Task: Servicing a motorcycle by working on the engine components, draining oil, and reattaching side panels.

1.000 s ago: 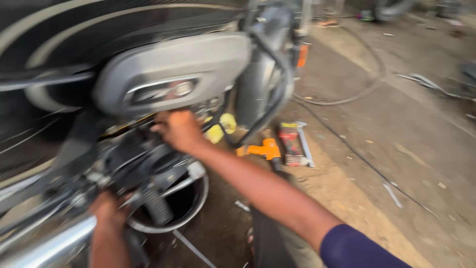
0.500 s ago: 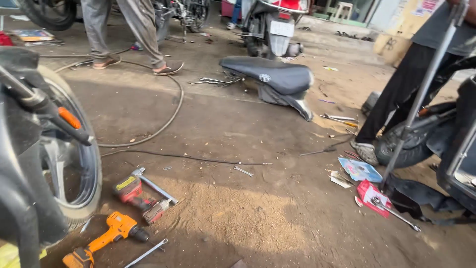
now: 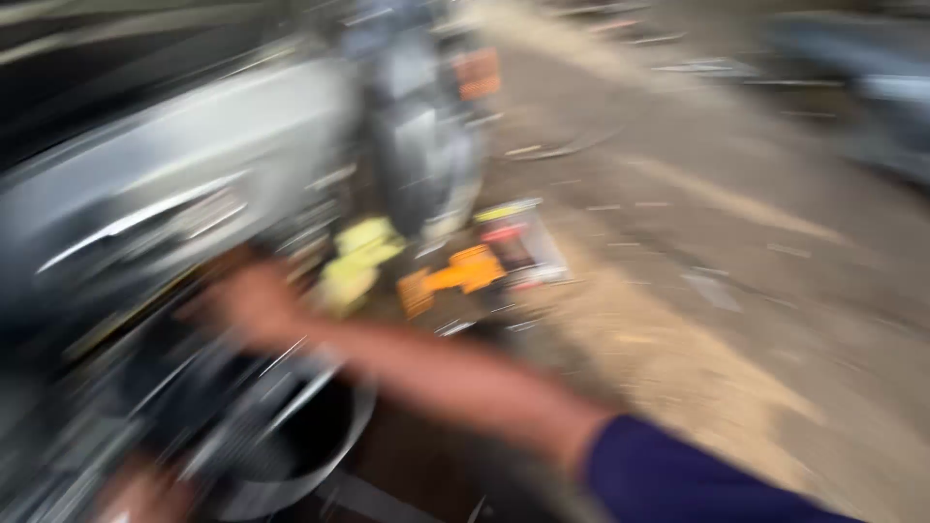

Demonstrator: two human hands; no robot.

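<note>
Nearest the camera, the view has swung back from the open yard floor, seen half a second ago, to the scooter's underside; the strong motion blur marks the head as mid-turn, and attention appears to be back on the engine area. At the bottom left edge the left hand [image 3: 145, 494] shows only as a blurred patch beside the round metal ring [image 3: 291, 446], much where it lay a second ago; whether it grips anything cannot be told. Across the lower frame the right arm, in a dark blue sleeve [image 3: 678, 479], reaches forward and left, as it did a second ago. Its right hand [image 3: 257, 305] lies against the dark parts beneath the grey engine cover [image 3: 184, 189], fingers curled inward; how far it is closed, and whether it holds a part, is lost in the blur. Just beyond the hand lies a yellow rag or glove [image 3: 358, 257], then an orange power tool [image 3: 455, 276] and a flat packaged item [image 3: 518, 242] on the sandy ground [image 3: 697, 349]. Farther off, everything is smeared.
</note>
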